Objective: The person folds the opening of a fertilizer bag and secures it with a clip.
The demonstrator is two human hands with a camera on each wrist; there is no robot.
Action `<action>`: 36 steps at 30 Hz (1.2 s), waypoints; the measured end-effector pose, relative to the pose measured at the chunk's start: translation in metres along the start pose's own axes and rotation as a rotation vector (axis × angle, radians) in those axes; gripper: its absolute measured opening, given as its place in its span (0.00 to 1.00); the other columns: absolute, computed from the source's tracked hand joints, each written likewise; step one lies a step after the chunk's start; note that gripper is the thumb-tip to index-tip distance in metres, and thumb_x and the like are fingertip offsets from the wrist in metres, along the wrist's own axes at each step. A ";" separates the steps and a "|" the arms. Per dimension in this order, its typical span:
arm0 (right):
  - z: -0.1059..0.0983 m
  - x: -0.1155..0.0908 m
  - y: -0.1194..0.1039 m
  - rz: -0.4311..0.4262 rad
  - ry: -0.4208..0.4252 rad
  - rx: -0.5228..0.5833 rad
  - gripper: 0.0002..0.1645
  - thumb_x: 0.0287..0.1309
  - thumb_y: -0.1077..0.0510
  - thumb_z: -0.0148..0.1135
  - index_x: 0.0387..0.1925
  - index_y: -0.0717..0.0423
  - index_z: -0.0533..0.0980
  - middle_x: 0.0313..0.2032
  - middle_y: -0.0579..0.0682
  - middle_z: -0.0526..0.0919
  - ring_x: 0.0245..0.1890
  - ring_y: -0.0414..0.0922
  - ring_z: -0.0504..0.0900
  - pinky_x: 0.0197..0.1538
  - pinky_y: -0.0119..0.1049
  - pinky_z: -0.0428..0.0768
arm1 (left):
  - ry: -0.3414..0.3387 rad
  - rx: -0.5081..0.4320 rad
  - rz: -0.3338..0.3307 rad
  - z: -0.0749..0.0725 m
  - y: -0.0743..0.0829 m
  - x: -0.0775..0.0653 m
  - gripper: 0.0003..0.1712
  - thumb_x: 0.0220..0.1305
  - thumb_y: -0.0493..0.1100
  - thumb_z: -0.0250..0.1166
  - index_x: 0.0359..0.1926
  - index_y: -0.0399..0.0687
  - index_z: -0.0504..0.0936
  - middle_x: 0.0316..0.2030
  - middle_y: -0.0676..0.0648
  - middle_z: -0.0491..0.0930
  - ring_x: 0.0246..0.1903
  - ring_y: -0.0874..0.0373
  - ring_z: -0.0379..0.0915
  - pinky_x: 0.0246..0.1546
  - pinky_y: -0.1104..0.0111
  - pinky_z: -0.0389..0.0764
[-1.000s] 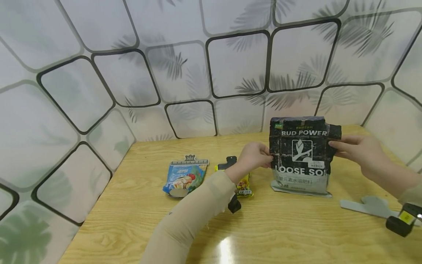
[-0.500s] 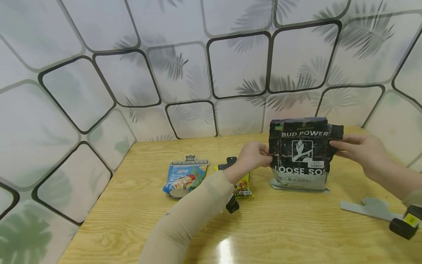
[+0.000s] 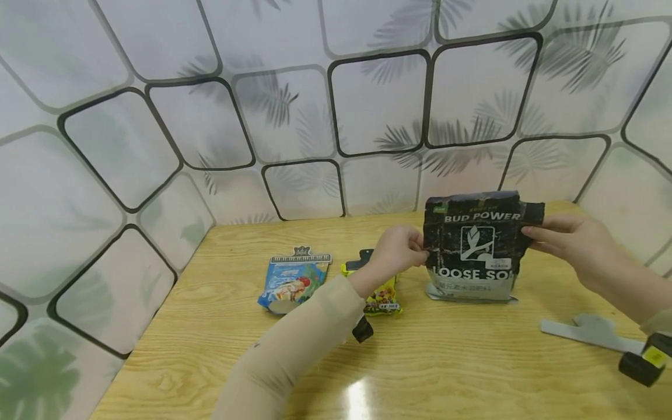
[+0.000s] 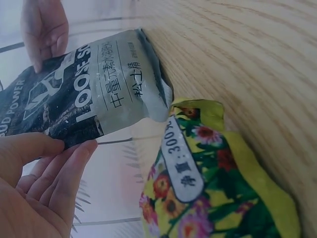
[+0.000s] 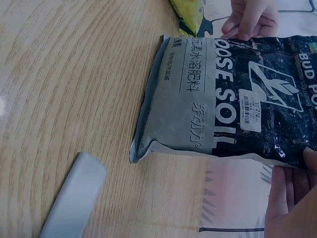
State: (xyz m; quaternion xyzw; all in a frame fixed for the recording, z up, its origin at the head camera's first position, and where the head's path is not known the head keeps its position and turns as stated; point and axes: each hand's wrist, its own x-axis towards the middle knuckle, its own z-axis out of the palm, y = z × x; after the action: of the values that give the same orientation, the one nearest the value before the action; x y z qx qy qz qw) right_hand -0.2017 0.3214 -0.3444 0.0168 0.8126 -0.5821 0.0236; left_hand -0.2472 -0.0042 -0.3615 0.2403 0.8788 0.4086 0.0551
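Observation:
A black and grey bag of loose soil [image 3: 472,245] stands roughly upright at the right of the table, its printed front facing me and its top edge folded over. My left hand [image 3: 400,251] pinches the bag's left side between thumb and fingers, as the left wrist view also shows. On the opposite side, my right hand [image 3: 580,242] grips the edge near a protruding upper corner, thumb in front. Below the right forearm lies a flat grey clip-like piece [image 3: 593,332]; its end [image 5: 74,198] shows in the right wrist view.
Beside my left forearm lies a yellow flower-printed packet [image 3: 385,297] with a black clip [image 3: 359,261], partly covered by the arm. Farther left is a blue packet [image 3: 291,286] with a piano-patterned clip [image 3: 301,256]. A patterned wall covering [image 3: 304,116] rises behind the wooden table [image 3: 446,361].
The bag's top has come slightly lower and its bottom edge appears higher, so it leans more toward me. It has also shifted a little left. Both hands keep their hold.

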 end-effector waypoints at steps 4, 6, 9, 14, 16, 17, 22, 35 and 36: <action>0.003 -0.001 0.003 -0.061 -0.023 0.074 0.23 0.79 0.61 0.60 0.34 0.28 0.88 0.39 0.18 0.82 0.35 0.25 0.88 0.41 0.15 0.84 | 0.005 0.005 0.027 -0.001 -0.002 -0.003 0.04 0.71 0.35 0.71 0.36 0.40 0.88 0.36 0.42 0.93 0.32 0.59 0.89 0.34 0.76 0.85; 0.003 -0.002 0.005 -0.083 -0.030 0.108 0.24 0.78 0.64 0.59 0.35 0.32 0.89 0.39 0.20 0.83 0.35 0.26 0.89 0.40 0.16 0.85 | 0.007 0.000 0.032 -0.001 -0.003 -0.004 0.04 0.71 0.35 0.71 0.36 0.40 0.88 0.36 0.42 0.93 0.32 0.60 0.88 0.34 0.76 0.85; 0.003 -0.003 0.008 -0.103 -0.032 0.111 0.24 0.78 0.65 0.58 0.36 0.33 0.90 0.40 0.20 0.84 0.35 0.26 0.89 0.41 0.16 0.85 | 0.002 0.001 0.035 0.000 -0.004 -0.006 0.03 0.71 0.35 0.71 0.38 0.41 0.89 0.38 0.43 0.93 0.33 0.61 0.88 0.34 0.77 0.85; 0.001 -0.003 0.011 -0.087 -0.017 0.031 0.22 0.79 0.59 0.60 0.38 0.25 0.87 0.41 0.15 0.81 0.37 0.23 0.87 0.41 0.13 0.81 | 0.000 -0.006 0.040 0.000 -0.006 -0.008 0.02 0.71 0.36 0.71 0.40 0.41 0.89 0.41 0.43 0.93 0.35 0.61 0.88 0.34 0.78 0.86; 0.002 -0.003 0.012 -0.079 -0.013 0.009 0.20 0.79 0.57 0.61 0.38 0.23 0.86 0.42 0.13 0.80 0.38 0.22 0.86 0.40 0.12 0.80 | 0.001 -0.013 0.039 0.000 -0.007 -0.009 0.02 0.71 0.36 0.71 0.40 0.40 0.89 0.41 0.43 0.93 0.35 0.60 0.89 0.34 0.78 0.86; 0.002 -0.003 0.013 -0.077 -0.011 0.010 0.20 0.78 0.57 0.61 0.38 0.23 0.86 0.42 0.13 0.79 0.38 0.22 0.87 0.40 0.12 0.80 | 0.001 -0.014 0.037 0.000 -0.007 -0.009 0.02 0.71 0.36 0.71 0.40 0.40 0.89 0.41 0.43 0.93 0.36 0.60 0.89 0.34 0.78 0.86; 0.003 -0.003 0.018 -0.099 -0.006 0.034 0.19 0.78 0.59 0.62 0.40 0.28 0.88 0.42 0.14 0.81 0.38 0.24 0.87 0.41 0.13 0.81 | 0.004 -0.018 0.033 0.001 -0.007 -0.011 0.03 0.71 0.36 0.71 0.41 0.41 0.89 0.42 0.43 0.93 0.37 0.60 0.89 0.34 0.78 0.86; 0.003 -0.007 0.023 -0.127 0.005 -0.014 0.16 0.78 0.58 0.62 0.44 0.31 0.89 0.42 0.17 0.82 0.39 0.23 0.85 0.42 0.14 0.81 | 0.007 -0.042 0.037 0.001 -0.007 -0.013 0.02 0.71 0.36 0.72 0.39 0.41 0.88 0.40 0.43 0.92 0.35 0.61 0.88 0.33 0.77 0.86; 0.003 -0.007 0.023 -0.126 0.006 -0.023 0.16 0.78 0.58 0.62 0.44 0.31 0.89 0.42 0.16 0.82 0.39 0.23 0.85 0.42 0.14 0.81 | 0.006 -0.042 0.036 0.001 -0.007 -0.013 0.02 0.71 0.37 0.72 0.40 0.41 0.88 0.40 0.43 0.92 0.35 0.61 0.88 0.33 0.77 0.86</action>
State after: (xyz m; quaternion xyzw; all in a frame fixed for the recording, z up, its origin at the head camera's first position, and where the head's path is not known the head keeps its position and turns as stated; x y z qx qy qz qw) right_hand -0.1929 0.3262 -0.3671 -0.0328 0.8186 -0.5732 -0.0152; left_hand -0.2377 -0.0133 -0.3689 0.2537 0.8657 0.4287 0.0500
